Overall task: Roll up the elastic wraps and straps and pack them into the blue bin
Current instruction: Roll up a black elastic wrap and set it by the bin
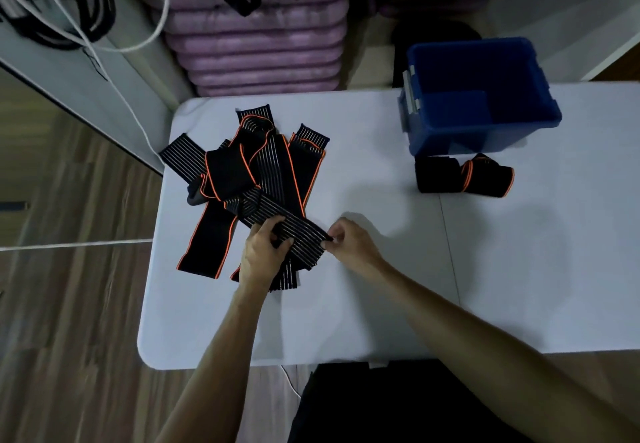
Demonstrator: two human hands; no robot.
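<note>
Head-worn wide view, steeply downward over the white table (381, 304).

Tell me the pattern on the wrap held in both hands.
Black with thin pale lengthwise stripes; head view.

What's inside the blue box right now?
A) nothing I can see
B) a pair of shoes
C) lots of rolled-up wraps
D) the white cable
A: the blue bin shows only its bare blue inside, while two rolled wraps lie on the white table in front of it, and the loose pile of wraps has not been packed.
</note>
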